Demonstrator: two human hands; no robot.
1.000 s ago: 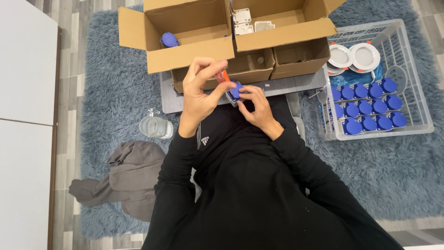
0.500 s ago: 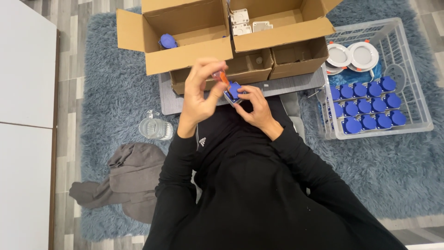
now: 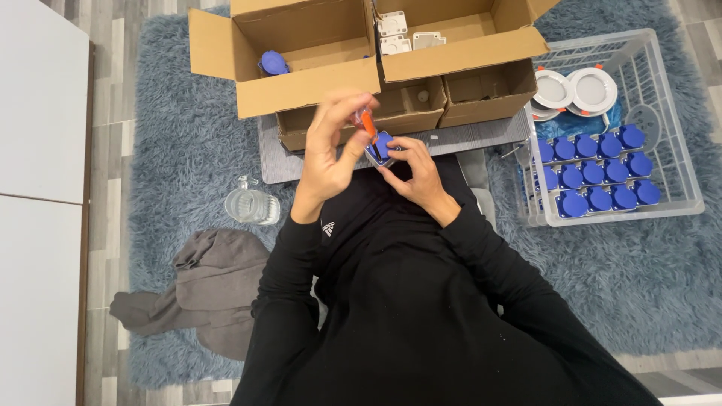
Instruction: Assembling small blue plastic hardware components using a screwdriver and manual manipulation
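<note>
Gripping an orange-handled screwdriver (image 3: 366, 125), left hand (image 3: 331, 150) works the blue socket (image 3: 381, 146) pinched in right hand (image 3: 416, 169).

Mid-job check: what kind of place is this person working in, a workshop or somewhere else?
Probably a room at home used for assembly work, not a workshop. The person sits on a shaggy blue rug over a wood-plank floor, with open cardboard boxes and a clear crate of blue-capped parts alongside.

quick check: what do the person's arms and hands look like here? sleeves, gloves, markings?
Both arms are in long black sleeves that end at the wrists. The left sleeve has a small white logo mark near the cuff; the right sleeve shows none. Left hand and right hand are bare: no gloves, rings or watch visible.
</note>
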